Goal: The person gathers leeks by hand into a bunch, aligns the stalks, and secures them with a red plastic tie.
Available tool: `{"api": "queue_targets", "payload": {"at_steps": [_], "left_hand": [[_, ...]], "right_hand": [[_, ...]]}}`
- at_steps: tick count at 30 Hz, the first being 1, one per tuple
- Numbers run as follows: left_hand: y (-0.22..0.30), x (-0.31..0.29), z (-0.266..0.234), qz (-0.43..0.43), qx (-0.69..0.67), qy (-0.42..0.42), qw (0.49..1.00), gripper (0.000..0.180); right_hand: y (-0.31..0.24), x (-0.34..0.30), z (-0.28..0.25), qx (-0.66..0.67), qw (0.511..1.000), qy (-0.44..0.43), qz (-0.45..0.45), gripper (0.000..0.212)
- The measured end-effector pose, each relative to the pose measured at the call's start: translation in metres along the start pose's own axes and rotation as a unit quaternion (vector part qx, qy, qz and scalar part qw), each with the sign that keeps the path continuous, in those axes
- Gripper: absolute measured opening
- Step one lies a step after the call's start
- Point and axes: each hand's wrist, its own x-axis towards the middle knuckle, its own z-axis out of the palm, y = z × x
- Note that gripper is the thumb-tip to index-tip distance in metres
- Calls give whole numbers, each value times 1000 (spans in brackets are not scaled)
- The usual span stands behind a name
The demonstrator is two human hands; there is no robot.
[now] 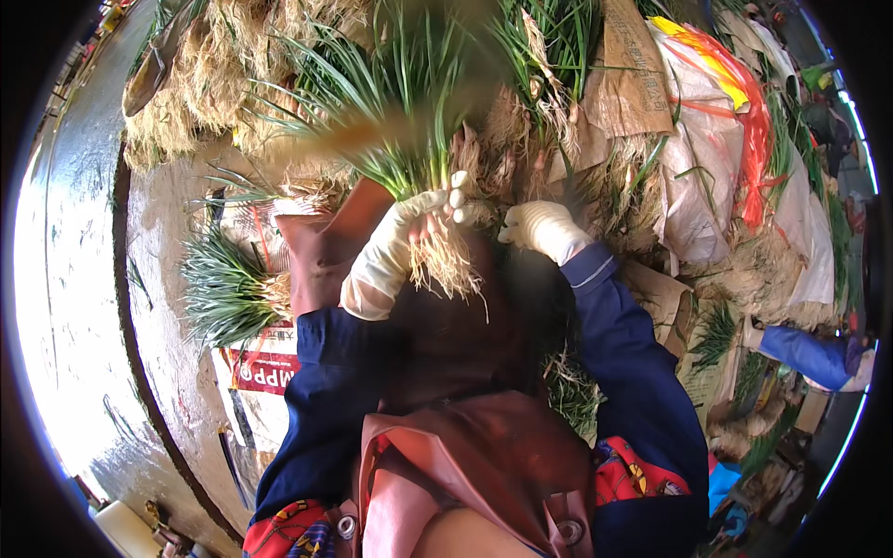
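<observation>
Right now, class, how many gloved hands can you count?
2: the left hand gripping a bunch of green leafy plants, the right hand beside it. Others may be hidden.

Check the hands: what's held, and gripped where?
The left hand grips a bunch of green onions at its base, just above the roots, which hang below the fist. The right hand is beside it; its hold cannot be told.
</observation>
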Motion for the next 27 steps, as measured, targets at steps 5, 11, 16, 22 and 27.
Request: {"api": "queue_targets", "payload": {"at_steps": [5,11,16,22,27], "left_hand": [[-8,-4,19,18,-68,37,997,37],[9,-10,19,-38,155,99,982,35],[-10,-3,24,-92,78,135,983,29],[-11,-4,25,-79,10,73,994,30],[-10,-3,21,-104,33,129,986,30]], "right_hand": [[37,-5,-21,82,928,348,104,34],[8,-39,-7,267,901,341,21,31],[-43,-79,30,258,836,457,-161,23],[-31,-49,3,226,778,569,-141,32],[-28,13,11,193,875,429,-112,25]]}}
